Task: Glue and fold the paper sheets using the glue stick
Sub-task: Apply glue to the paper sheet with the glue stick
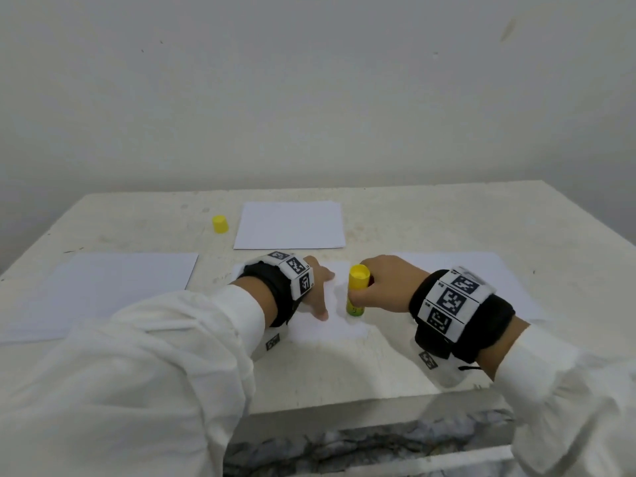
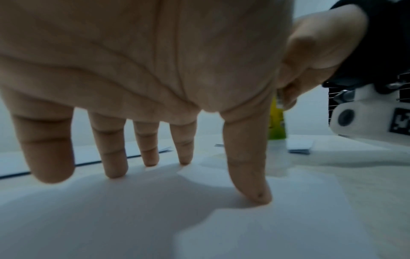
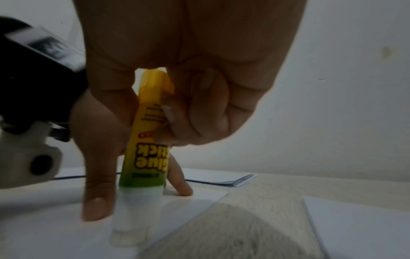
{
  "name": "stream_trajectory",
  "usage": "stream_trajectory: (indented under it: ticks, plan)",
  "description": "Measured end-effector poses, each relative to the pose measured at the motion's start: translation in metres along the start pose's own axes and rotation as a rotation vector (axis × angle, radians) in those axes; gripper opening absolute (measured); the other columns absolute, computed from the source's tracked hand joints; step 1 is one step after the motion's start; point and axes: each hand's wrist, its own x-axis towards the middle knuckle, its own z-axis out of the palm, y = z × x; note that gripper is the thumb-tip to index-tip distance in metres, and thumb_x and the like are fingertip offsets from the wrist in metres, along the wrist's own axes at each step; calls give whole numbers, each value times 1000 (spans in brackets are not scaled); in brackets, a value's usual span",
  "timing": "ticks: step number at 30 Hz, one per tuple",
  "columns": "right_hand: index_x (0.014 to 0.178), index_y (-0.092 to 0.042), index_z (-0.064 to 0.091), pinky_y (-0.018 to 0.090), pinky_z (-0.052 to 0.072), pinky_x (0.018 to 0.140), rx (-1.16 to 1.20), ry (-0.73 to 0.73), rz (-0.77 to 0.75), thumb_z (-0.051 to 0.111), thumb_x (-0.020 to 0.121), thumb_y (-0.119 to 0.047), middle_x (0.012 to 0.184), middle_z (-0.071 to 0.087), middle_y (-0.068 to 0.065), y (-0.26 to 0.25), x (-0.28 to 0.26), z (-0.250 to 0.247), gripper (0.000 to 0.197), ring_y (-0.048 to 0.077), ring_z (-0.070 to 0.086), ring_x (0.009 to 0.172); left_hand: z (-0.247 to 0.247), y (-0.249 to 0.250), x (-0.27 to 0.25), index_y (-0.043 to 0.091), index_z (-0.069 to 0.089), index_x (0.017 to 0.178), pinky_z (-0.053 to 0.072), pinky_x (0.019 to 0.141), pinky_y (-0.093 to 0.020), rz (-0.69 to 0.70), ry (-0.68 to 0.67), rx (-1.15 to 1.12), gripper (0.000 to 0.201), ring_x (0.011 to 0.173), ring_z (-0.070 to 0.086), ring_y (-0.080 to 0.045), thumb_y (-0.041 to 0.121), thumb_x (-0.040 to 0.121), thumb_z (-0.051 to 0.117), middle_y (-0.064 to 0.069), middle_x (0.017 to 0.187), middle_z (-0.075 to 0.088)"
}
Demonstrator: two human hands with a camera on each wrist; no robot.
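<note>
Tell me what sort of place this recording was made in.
Probably a plain indoor room set up for a paper craft task, not a clear workshop or office. A bare pale wall backs a worn whitish table holding only paper sheets, a yellow cap and a glue stick.

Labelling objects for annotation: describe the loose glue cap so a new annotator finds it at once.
Start at the pale table and look to its far side, at the white paper sheet lying nearest the wall. Just left of that sheet stands the cap, alone on bare tabletop. It is the only small yellow cylinder that no hand touches; the glue stick is gripped by the right hand.
</note>
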Motion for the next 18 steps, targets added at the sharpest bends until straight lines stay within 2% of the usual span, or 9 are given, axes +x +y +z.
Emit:
stream_trajectory:
  ticks: [3,6,8,9,11,14,15,16,18]
  plan:
    - [74,-9,53,26,36,59,4,-55,16,64,81,-23,70,50,1,2,-9,-2,18,14,46,63,-1,1,-3,33,10,152,25,114,-47,4,-4,1,97,142,21,-32,55,78,68,-6,156,15]
    - [86,-8,65,23,42,55,168,-37,59,69,80,-18,66,64,0,15,-10,-18,13,12,60,59,0,0,-5,32,10,153,26,114,-45,17,13,-20,98,142,22,-32,54,78,69,-5,156,15]
    - [94,-13,61,25,44,55,373,70,95,71,76,-8,79,73,3,30,-2,-31,21,19,69,74,3,-3,-6,33,11,152,28,112,-45,19,54,-73,103,140,27,-30,53,74,73,-3,155,21]
    - [95,-16,57,27,45,58,449,142,113,71,74,-7,88,73,5,36,3,-36,27,24,68,82,4,-5,-6,35,10,152,29,112,-46,18,70,-105,105,139,28,-29,53,71,75,-1,155,23]
    - [98,-18,54,28,46,62,542,249,142,69,73,-11,93,66,6,43,17,-40,30,24,61,83,7,-8,-7,37,11,150,28,112,-46,22,92,-147,107,140,28,-27,54,68,77,3,155,24]
    - [89,-13,55,30,44,66,641,319,204,55,87,-10,81,49,5,41,42,-38,4,19,47,74,11,-9,-10,35,20,149,33,108,-46,34,123,-150,101,134,34,-26,55,67,75,5,151,25]
    - [88,-12,56,32,43,69,659,347,227,54,88,-10,83,48,7,41,51,-36,2,20,46,76,11,-9,-10,33,23,148,36,106,-45,32,133,-153,99,130,37,-27,55,67,76,5,148,25]
    - [92,-13,59,33,43,73,647,368,240,57,87,-12,87,51,8,40,59,-35,5,21,47,79,11,-8,-11,31,26,147,38,104,-44,27,143,-153,98,127,41,-27,56,66,76,4,145,27]
    - [109,-14,66,32,43,81,561,386,255,65,85,-15,99,60,9,40,74,-32,24,21,53,87,11,-7,-10,30,31,145,40,102,-44,22,157,-149,97,122,45,-27,58,64,76,3,140,29]
